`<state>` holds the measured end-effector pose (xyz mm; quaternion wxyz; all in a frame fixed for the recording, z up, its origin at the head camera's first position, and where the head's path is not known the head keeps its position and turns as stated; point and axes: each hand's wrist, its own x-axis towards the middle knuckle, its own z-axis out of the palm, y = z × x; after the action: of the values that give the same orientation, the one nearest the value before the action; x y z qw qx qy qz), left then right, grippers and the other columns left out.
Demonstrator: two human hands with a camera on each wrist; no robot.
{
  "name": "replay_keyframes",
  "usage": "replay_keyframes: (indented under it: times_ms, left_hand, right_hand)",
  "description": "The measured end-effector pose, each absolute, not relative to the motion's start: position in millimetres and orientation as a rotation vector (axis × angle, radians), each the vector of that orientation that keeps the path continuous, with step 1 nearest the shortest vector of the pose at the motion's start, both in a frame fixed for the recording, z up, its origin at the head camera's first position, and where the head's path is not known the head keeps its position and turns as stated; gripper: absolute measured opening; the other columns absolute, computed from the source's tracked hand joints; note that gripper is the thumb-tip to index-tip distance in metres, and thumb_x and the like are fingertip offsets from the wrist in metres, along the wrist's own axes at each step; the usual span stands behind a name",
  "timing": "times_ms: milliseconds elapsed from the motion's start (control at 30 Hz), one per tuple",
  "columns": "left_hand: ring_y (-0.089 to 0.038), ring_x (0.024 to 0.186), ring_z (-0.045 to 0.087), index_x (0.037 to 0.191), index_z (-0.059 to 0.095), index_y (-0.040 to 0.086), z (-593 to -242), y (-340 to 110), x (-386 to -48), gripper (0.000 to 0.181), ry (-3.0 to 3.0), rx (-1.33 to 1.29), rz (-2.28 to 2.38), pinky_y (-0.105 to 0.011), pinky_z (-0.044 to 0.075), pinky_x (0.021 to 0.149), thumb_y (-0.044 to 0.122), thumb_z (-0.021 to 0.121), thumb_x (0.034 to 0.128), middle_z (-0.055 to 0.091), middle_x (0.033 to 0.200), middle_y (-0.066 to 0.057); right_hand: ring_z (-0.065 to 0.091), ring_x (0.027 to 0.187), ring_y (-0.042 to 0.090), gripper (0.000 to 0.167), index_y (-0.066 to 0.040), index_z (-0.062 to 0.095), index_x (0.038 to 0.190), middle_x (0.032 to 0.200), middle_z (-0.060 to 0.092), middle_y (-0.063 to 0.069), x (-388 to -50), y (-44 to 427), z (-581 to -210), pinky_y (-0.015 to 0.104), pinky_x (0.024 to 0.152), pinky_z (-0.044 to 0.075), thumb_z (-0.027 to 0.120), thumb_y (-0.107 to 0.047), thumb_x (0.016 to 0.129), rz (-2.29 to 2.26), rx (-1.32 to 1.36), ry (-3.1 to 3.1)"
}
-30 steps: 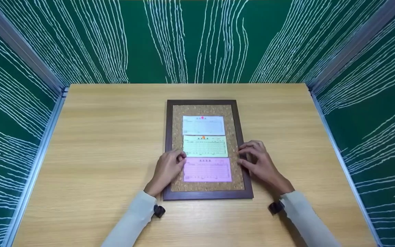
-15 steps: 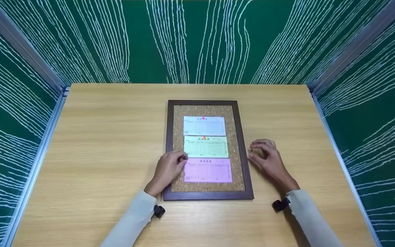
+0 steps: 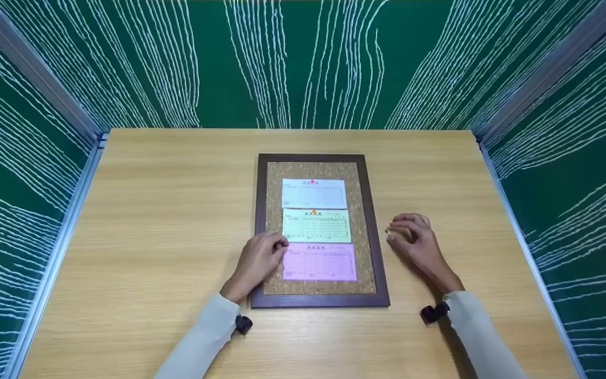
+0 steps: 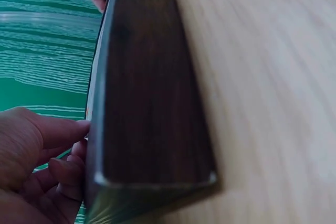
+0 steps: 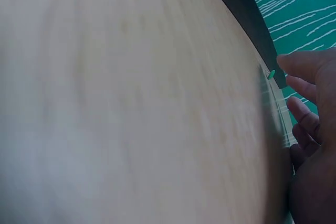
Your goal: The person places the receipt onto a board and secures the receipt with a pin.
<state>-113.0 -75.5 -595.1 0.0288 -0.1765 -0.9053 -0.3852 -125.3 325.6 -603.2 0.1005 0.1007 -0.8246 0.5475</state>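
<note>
A cork board [image 3: 274, 195] in a dark brown frame lies on the table. Three printed paper slips run down it: a white slip [image 3: 313, 196] with a red pin, a green slip [image 3: 316, 229] with an orange pin [image 3: 313, 211], and a purple slip [image 3: 320, 266] showing no pin. My left hand [image 3: 258, 258] rests over the frame's left side, thumb and finger pinching at the purple slip's upper left corner. To the right of the board, my right hand [image 3: 421, 247] has loosely bent fingers. Near its fingertips is a small green pin [image 5: 271, 74], apart from them.
The wooden table [image 3: 166, 200] extends around the board. Green walls [image 3: 418, 52] with white wavy lines stand behind and on both sides, with metal posts at the corners. The dark frame [image 4: 147, 77] fills the middle of the left wrist view.
My right hand has moved right, from the frame's right edge to over the bare table beside it. The left hand and the slips stay where they were.
</note>
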Motion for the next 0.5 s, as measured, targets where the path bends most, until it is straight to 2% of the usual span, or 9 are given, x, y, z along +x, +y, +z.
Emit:
replay_keyframes:
  times_ms: [333, 433, 500]
  left_hand:
    - [-0.020, 0.088, 0.071, 0.106, 0.081, 0.004, -587.7, -77.2, -113.6, 0.008, -2.886, -0.625, -1.127, -0.041, 0.062, 0.078, 0.002, 0.079, 0.0985, 0.077, 0.099, -0.006]
    - [-0.026, 0.101, 0.074, 0.108, 0.081, 0.005, -585.5, -78.7, -114.4, 0.008, -2.917, -0.656, -1.064, -0.046, 0.064, 0.084, 0.005, 0.080, 0.1003, 0.077, 0.104, -0.006]
    - [-0.033, 0.115, 0.074, 0.109, 0.081, 0.006, -584.8, -80.2, -115.1, 0.009, -2.919, -0.677, -1.029, -0.050, 0.064, 0.091, 0.007, 0.080, 0.1004, 0.077, 0.108, -0.007]
  right_hand:
    - [0.043, 0.127, 0.045, 0.022, 0.018, 0.075, 0.108, 0.127, 0.063, 0.040, -127.1, 322.3, -600.9, 0.015, 0.106, 0.037, 0.079, 0.022, 0.087, 1.592, 0.281, -2.453]
    - [0.043, 0.127, 0.045, 0.021, 0.018, 0.075, 0.107, 0.127, 0.063, 0.040, -127.5, 321.9, -600.9, 0.014, 0.106, 0.037, 0.079, 0.021, 0.087, 1.596, 0.270, -2.464]
    - [0.043, 0.128, 0.044, 0.020, 0.017, 0.075, 0.107, 0.127, 0.063, 0.040, -127.8, 321.6, -600.7, 0.014, 0.106, 0.038, 0.079, 0.021, 0.088, 1.597, 0.263, -2.474]
